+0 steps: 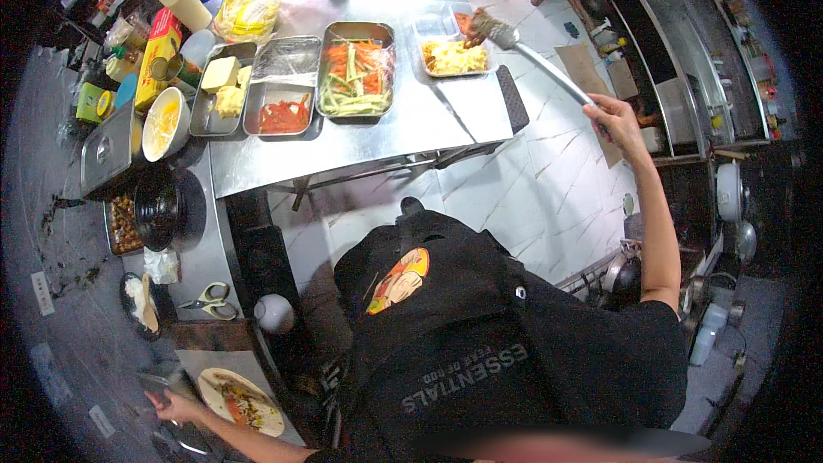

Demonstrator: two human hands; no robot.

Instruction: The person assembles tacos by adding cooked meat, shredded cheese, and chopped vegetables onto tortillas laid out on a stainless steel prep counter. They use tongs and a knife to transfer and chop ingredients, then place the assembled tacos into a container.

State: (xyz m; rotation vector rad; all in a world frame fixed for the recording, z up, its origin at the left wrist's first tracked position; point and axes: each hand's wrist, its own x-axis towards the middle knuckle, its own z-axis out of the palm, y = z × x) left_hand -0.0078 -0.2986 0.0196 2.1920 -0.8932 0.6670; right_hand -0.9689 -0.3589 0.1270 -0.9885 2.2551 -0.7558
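Observation:
My right hand is stretched out to the right, shut on the handle of long metal tongs. The tongs' tips pinch a brown piece of food above a clear plastic tub of yellow food on the steel counter. My left hand is low at the bottom left, at the edge of an open flatbread topped with filling. Whether that hand grips anything is unclear. My black shirt fills the lower middle.
On the counter are a metal tray of carrot and cucumber sticks, a tray of red pieces, a tray of pale blocks, a white bowl and a squeeze bottle. Scissors and a black pot are at the left.

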